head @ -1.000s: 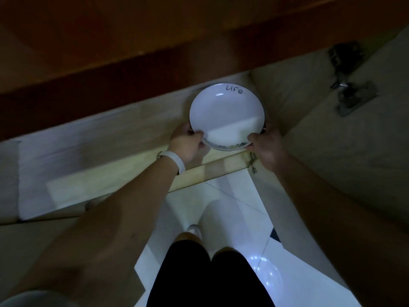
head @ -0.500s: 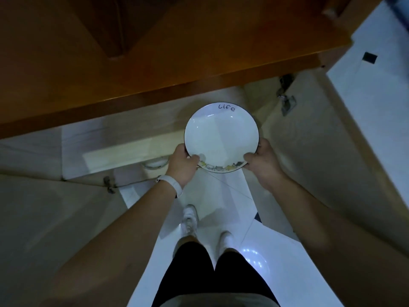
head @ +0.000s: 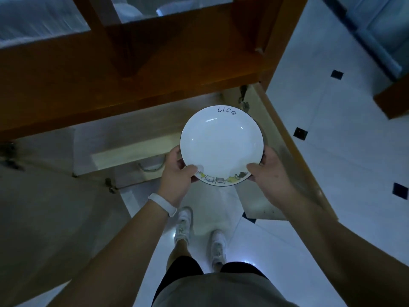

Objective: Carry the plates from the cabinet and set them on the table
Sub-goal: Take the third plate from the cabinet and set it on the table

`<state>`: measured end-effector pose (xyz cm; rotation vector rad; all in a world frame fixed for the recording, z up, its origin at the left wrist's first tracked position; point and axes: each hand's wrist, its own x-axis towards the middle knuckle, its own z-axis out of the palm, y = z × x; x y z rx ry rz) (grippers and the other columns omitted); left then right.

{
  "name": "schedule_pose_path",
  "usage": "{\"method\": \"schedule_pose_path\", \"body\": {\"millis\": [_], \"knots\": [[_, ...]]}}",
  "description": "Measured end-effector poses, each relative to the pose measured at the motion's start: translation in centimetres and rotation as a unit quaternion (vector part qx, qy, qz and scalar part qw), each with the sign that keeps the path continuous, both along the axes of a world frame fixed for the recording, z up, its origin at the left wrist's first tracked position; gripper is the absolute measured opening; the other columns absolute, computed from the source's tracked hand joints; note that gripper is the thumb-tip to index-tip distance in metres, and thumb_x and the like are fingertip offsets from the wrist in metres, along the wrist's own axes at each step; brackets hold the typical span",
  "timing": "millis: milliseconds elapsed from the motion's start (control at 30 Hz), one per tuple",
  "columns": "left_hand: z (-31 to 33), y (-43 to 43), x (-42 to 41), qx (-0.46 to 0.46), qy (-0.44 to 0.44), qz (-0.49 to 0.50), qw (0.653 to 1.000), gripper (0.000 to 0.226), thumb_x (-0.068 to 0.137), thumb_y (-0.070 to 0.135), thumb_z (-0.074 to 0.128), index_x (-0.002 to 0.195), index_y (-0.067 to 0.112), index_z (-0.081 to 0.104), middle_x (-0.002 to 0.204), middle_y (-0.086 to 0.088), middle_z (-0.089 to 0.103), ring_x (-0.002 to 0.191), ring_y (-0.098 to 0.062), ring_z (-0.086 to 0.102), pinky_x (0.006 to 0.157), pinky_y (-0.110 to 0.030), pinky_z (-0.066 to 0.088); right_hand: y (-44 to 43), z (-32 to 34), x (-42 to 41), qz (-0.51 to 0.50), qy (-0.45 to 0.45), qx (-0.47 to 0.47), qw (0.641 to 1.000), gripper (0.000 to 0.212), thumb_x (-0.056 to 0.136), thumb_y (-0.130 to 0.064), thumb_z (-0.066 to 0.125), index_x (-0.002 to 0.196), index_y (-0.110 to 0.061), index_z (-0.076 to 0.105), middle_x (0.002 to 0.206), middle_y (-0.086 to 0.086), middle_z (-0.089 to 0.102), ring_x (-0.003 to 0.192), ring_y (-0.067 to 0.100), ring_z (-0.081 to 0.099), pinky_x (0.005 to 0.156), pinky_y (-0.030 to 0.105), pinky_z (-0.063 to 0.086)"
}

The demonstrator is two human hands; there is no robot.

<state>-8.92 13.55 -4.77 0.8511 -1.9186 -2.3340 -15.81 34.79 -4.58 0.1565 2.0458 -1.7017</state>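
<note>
Plate point(head: 221, 145) face-up, "Life" end away (round), both hands' fingers point(head: 188, 171) gripping rim.

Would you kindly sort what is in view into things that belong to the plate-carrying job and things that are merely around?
Belongs to the job:
white plate, marked "Life"
left hand and right hand, both gripping its rim
open lower cabinet

Just around:
white wristband
white sneakers
tiled floor
glass-fronted upper cabinet
</note>
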Motion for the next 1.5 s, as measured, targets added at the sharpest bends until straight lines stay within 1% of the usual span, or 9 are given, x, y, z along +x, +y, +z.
{"method": "schedule_pose_path", "body": {"millis": [167,267,367,533,767,933,1033,1300,1500], "knots": [[3.5,1.6,0.7,0.023,0.037,-0.003,0.999,0.053,0.068,0.005,0.060,0.113,0.033,0.054,0.108,-0.001,0.069,0.089,-0.019,0.070,0.062,-0.032,0.057,2.0,5.0,1.7,0.006,0.050,0.009,0.999,0.055,0.078,-0.006,0.053,0.113,-0.048,0.056,0.110,-0.015,0.069,0.100,0.009,0.067,0.070,0.028,0.060],[4.9,2.0,0.3,0.041,0.055,-0.016,0.998,0.058,0.069,0.004,0.060,0.122,0.026,0.052,0.099,0.000,0.072,0.090,-0.026,0.070,0.066,-0.043,0.060,2.4,7.7,2.2,-0.010,0.074,-0.020,0.997,0.064,0.078,0.000,0.049,0.106,-0.057,0.059,0.107,-0.018,0.070,0.097,0.007,0.068,0.067,0.026,0.060],[6.5,2.2,-0.8,0.066,0.073,-0.043,0.994,0.064,0.068,0.005,0.061,0.126,0.030,0.052,0.104,-0.001,0.071,0.097,-0.029,0.068,0.076,-0.051,0.059,2.8,9.3,2.3,-0.068,0.078,-0.025,0.994,0.055,0.078,-0.003,0.051,0.105,-0.051,0.059,0.103,-0.013,0.072,0.096,0.013,0.070,0.068,0.032,0.061],[9.3,2.9,-3.1,0.087,0.120,-0.116,0.982,0.073,0.058,0.016,0.064,0.129,0.033,0.052,0.107,0.008,0.071,0.094,-0.016,0.070,0.068,-0.040,0.058,3.8,11.6,2.8,-0.154,0.099,-0.034,0.983,0.046,0.069,-0.015,0.053,0.097,-0.052,0.059,0.096,-0.015,0.072,0.087,0.012,0.071,0.066,0.030,0.061],[11.6,5.8,-6.8,0.087,0.139,-0.252,0.954,0.065,0.069,0.006,0.056,0.128,0.033,0.054,0.117,0.006,0.068,0.103,-0.019,0.067,0.076,-0.048,0.058,5.7,13.2,4.8,-0.309,0.118,-0.047,0.942,0.048,0.079,-0.001,0.056,0.105,-0.041,0.056,0.096,-0.010,0.070,0.089,0.018,0.071,0.070,0.039,0.062],[11.5,8.8,-7.8,0.107,0.150,-0.353,0.917,0.060,0.072,0.004,0.054,0.123,0.036,0.057,0.118,0.003,0.067,0.105,-0.023,0.065,0.076,-0.048,0.058,7.5,13.2,7.7,-0.399,0.129,-0.046,0.907,0.053,0.081,0.003,0.054,0.103,-0.045,0.054,0.097,-0.010,0.069,0.086,0.014,0.071,0.065,0.034,0.061],[11.1,10.8,-7.5,0.139,0.153,-0.407,0.890,0.061,0.072,0.001,0.054,0.124,0.033,0.057,0.117,0.001,0.067,0.102,-0.019,0.065,0.072,-0.038,0.056,8.5,13.0,10.4,-0.437,0.138,-0.035,0.888,0.051,0.077,0.000,0.055,0.101,-0.046,0.054,0.092,-0.016,0.069,0.086,0.014,0.071,0.065,0.033,0.061],[11.7,18.2,-2.5,0.162,0.157,-0.558,0.799,0.056,0.073,0.000,0.051,0.121,0.029,0.060,0.104,0.001,0.068,0.091,-0.015,0.064,0.068,-0.028,0.054,11.3,12.9,20.8,-0.587,0.146,-0.012,0.796,0.046,0.065,-0.013,0.059,0.101,-0.041,0.060,0.095,0.001,0.069,0.086,0.028,0.070,0.072,0.047,0.061],[12.9,23.8,4.7,0.170,0.157,-0.625,0.746,0.059,0.075,-0.002,0.049,0.124,0.029,0.059,0.109,0.001,0.069,0.093,-0.015,0.066,0.068,-0.028,0.054,13.9,13.6,30.2,-0.657,0.168,-0.004,0.735,0.049,0.066,-0.008,0.056,0.106,-0.036,0.059,0.102,0.010,0.069,0.087,0.032,0.069,0.071,0.049,0.061]]}}
